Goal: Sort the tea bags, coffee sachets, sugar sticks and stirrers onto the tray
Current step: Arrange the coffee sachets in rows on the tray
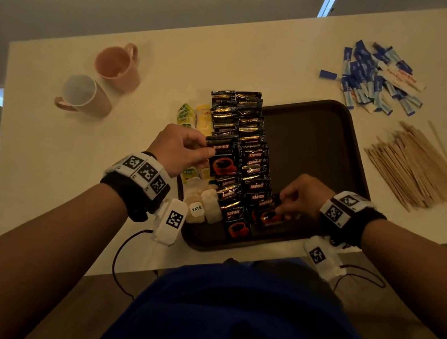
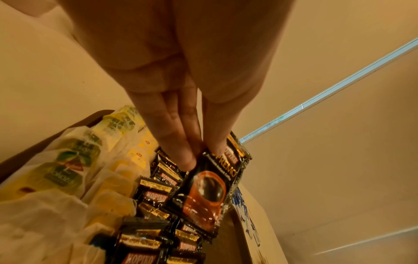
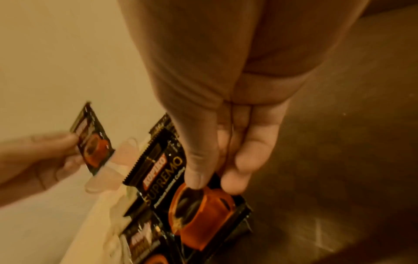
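Observation:
A dark brown tray point(image 1: 329, 122) lies on the white table. Two rows of black coffee sachets point(image 1: 241, 130) overlap along its left part, with tea bags point(image 1: 195, 118) in a column left of them. My left hand point(image 1: 187, 148) pinches one black coffee sachet point(image 1: 223, 157) by its top corner above the rows; the left wrist view shows that sachet point(image 2: 210, 189) hanging from the fingertips point(image 2: 185, 159). My right hand point(image 1: 297, 200) pinches another coffee sachet point(image 1: 268, 214) low over the tray's near end, thumb on top in the right wrist view point(image 3: 194, 205).
Blue and white sugar sticks point(image 1: 379, 77) lie in a heap right of the tray's far corner. A pile of wooden stirrers point(image 1: 413, 167) lies to the tray's right. Two pink mugs point(image 1: 115, 66) point(image 1: 85, 97) stand far left. The table's near edge is by my body.

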